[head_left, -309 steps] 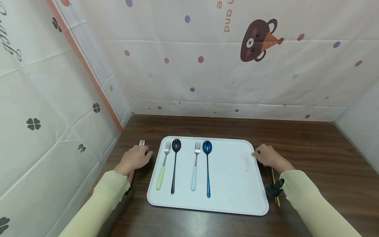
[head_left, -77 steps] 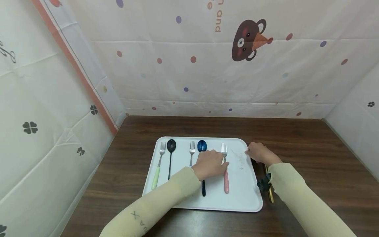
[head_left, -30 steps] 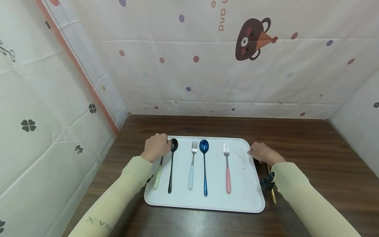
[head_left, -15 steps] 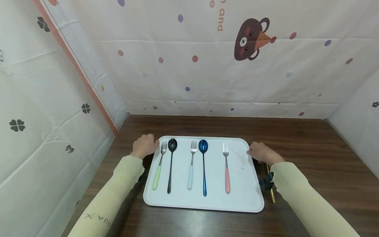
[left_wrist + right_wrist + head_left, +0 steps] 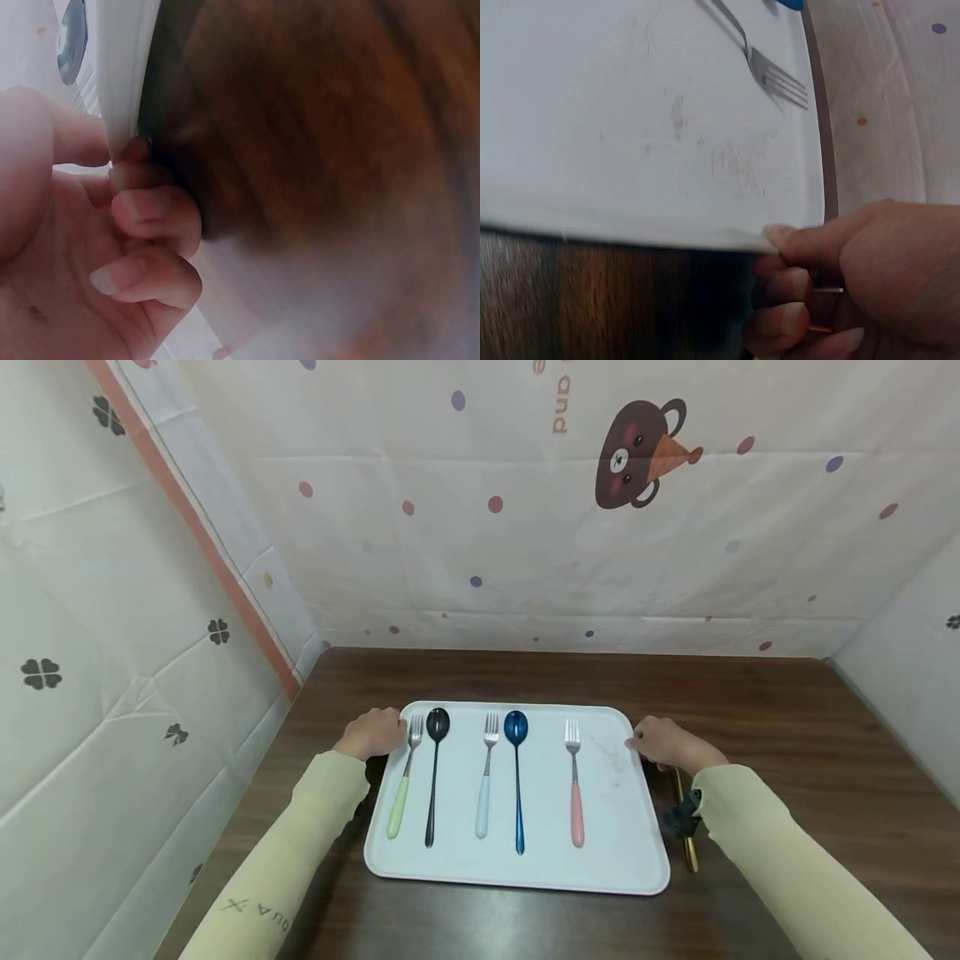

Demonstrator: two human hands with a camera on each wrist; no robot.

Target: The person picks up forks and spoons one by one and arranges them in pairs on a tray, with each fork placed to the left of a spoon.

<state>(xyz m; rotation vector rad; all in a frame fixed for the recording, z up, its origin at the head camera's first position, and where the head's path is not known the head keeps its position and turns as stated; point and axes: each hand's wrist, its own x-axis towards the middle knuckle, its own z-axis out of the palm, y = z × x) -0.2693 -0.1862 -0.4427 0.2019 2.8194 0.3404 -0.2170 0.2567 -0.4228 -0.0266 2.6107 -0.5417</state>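
Left hand [image 5: 372, 734] curled at flat white plastic tray [image 5: 607, 860] edge; right hand [image 5: 663, 744] pinching thin gold stick [image 5: 687, 847] on brown wooden bench [image 5: 787, 735].

2 pale yellow-green long sleeves [image 5: 780, 852]; black lettering marks the left sleeve [image 5: 255, 912] at 7 o'clock; a black strap [image 5: 681, 821] circles the right wrist.

left hand [image 5: 372, 734] fingers curled, palm down; right hand [image 5: 663, 746] fingers curled, thumb forward
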